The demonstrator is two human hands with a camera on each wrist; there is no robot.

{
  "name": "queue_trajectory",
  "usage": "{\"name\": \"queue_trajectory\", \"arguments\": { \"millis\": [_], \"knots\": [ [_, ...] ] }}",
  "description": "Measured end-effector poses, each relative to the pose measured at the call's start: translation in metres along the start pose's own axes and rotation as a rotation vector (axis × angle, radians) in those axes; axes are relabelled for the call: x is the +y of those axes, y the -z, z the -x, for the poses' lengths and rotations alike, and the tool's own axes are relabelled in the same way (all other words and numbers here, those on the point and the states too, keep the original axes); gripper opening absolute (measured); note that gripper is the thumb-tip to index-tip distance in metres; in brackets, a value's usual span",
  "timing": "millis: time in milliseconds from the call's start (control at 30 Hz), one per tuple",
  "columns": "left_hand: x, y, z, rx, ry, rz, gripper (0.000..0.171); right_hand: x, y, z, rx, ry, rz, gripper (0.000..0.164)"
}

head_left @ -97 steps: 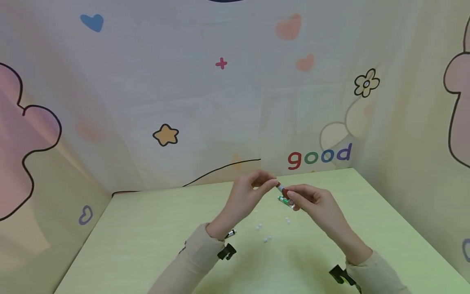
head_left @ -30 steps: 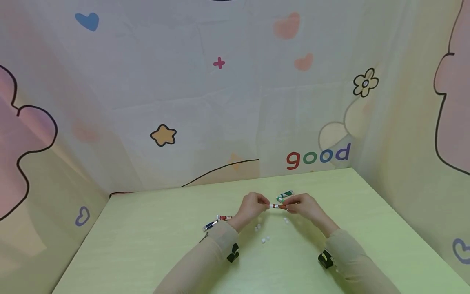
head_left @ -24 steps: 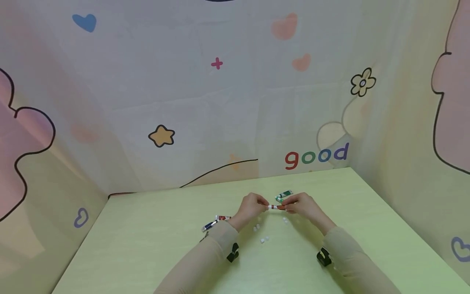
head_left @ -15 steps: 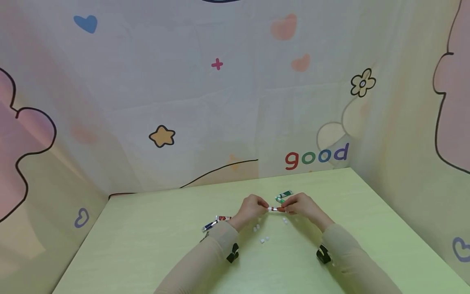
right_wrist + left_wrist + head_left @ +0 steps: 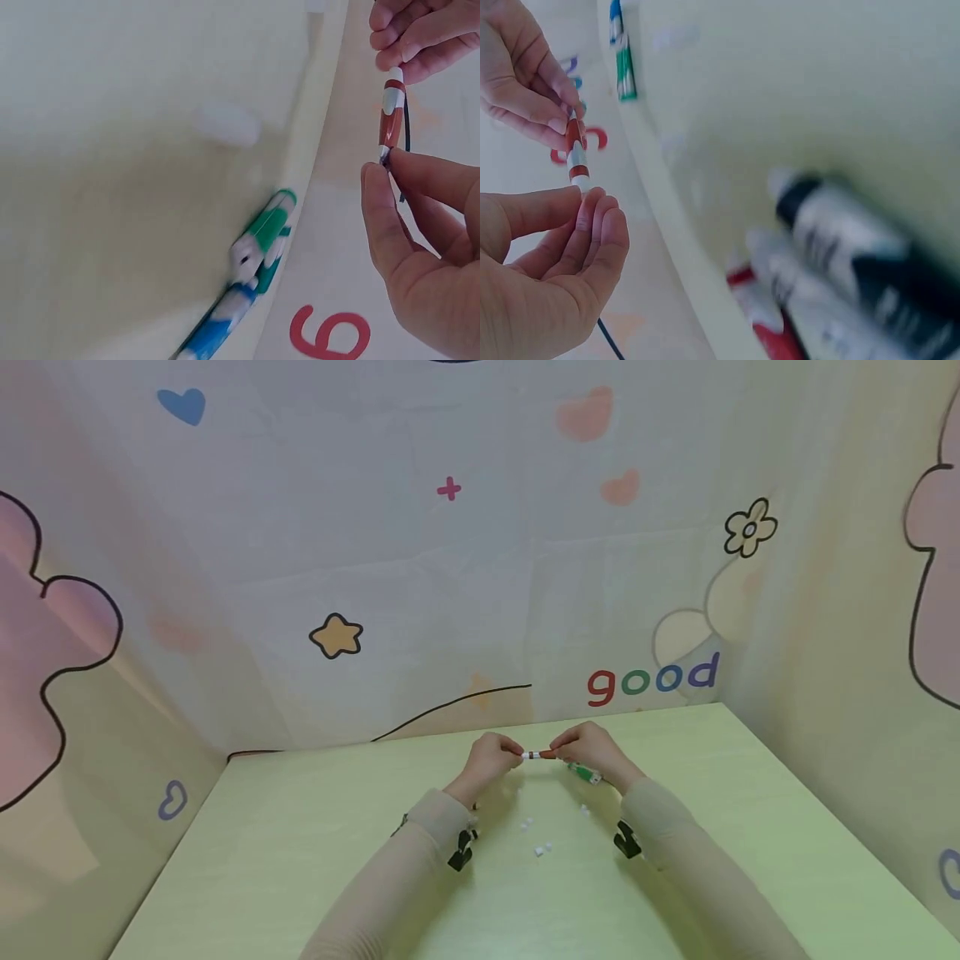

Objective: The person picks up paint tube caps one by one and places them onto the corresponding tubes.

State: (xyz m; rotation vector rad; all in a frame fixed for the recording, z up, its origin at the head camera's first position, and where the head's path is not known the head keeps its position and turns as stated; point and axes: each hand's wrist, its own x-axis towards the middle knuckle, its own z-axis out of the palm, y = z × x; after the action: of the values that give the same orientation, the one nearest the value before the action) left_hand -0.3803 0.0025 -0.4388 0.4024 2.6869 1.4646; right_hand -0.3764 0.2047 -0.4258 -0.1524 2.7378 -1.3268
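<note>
A small red-brown and white tube [image 5: 540,755], which looks like a paint tube, is held level above the far part of the table. At its white-capped end, my left hand [image 5: 486,762] pinches it between thumb and fingertips. My right hand [image 5: 596,752] pinches the narrow silver end, as the right wrist view shows on the tube [image 5: 391,120]. The left wrist view shows both hands on it, and the cap is partly hidden by the left fingers. Below the right hand lies a green tube [image 5: 583,773].
Several small white pieces [image 5: 538,851] lie scattered on the pale green table [image 5: 255,860]. A blue tube [image 5: 217,326] lies against the green ones. Blurred dark-and-white tubes [image 5: 855,247] and a red tube [image 5: 769,319] lie under the left wrist. A printed curtain [image 5: 420,568] stands behind.
Over the last half second both hands, with the tube, have moved up in view and a little to the left. Earlier, about three seconds ago, the tube was held tilted; now it is level.
</note>
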Motion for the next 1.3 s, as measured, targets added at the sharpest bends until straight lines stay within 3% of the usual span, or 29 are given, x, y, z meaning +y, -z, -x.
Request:
{"name": "queue_trajectory", "arguments": {
  "millis": [267, 533, 800, 1167, 1300],
  "knots": [
    [-0.012, 0.021, -0.015, 0.079, 0.035, 0.04, 0.017, -0.015, -0.02, -0.029, 0.078, 0.006, -0.138, 0.019],
    [-0.031, 0.023, -0.025, 0.109, 0.071, 0.104, 0.022, -0.015, -0.041, -0.045, 0.129, -0.038, -0.228, 0.027],
    [-0.042, 0.02, -0.027, 0.135, 0.113, 0.041, 0.024, -0.009, -0.054, -0.05, 0.066, -0.074, -0.197, 0.033],
    [-0.048, 0.019, -0.036, 0.057, 0.162, 0.012, 0.034, -0.007, -0.056, -0.057, -0.001, -0.119, -0.076, 0.04],
    [-0.047, 0.022, -0.039, 0.036, 0.173, -0.005, 0.037, -0.016, -0.053, -0.055, -0.021, -0.079, 0.003, 0.029]
  ]
}}
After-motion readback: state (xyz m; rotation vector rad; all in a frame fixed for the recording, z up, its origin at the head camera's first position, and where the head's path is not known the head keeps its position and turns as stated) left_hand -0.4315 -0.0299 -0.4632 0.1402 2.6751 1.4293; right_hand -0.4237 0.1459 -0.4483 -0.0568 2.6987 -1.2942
